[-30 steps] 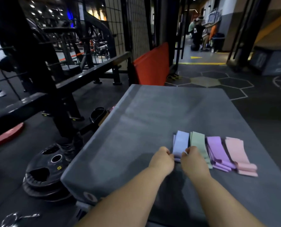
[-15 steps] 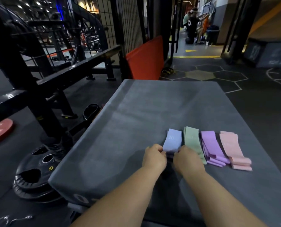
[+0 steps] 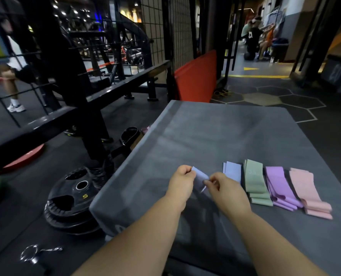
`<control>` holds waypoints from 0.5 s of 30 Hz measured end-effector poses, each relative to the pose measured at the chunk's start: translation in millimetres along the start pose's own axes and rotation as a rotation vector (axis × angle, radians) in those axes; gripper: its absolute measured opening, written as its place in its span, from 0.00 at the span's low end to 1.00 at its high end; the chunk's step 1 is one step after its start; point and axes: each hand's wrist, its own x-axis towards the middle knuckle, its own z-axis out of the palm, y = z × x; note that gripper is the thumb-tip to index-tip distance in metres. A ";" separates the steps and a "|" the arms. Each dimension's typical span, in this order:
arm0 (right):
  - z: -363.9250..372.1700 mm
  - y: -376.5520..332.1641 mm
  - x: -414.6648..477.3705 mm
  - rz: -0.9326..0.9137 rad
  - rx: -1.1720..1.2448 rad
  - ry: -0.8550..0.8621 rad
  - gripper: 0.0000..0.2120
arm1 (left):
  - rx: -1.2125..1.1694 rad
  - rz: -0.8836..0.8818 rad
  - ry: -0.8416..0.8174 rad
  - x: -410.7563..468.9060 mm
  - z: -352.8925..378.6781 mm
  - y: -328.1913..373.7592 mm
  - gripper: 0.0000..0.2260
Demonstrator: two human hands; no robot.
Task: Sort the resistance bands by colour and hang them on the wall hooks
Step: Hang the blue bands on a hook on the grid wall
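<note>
From the head camera, your left hand and right hand are both curled, each pinching one end of a single pale blue band. You hold the band between them, lifted just off the grey padded platform. Your fingertips are closed on the fabric, and the band is creased and slack between the two grips.

Just right of your right hand, the other bands lie in four folded stacks side by side on the platform. In order they are the pale blue stack, the green stack, the purple stack and the pink stack. Each stack touches or nearly touches the next.

Black weight plates lie piled on the floor by the platform's left edge. A red pad stands upright beyond its far end.
</note>
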 end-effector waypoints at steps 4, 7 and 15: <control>10.5 -13.6 -3.4 -0.190 0.056 -0.044 0.12 | -0.005 0.006 -0.010 -7.9 -34.0 5.9 0.07; 13.8 -27.6 -5.8 -0.313 0.089 -0.087 0.13 | -0.017 0.020 0.022 -13.1 -57.8 11.0 0.08; 3.6 -88.7 -20.2 -0.429 0.273 -0.093 0.24 | 0.032 0.090 -0.002 -39.9 -122.9 37.4 0.04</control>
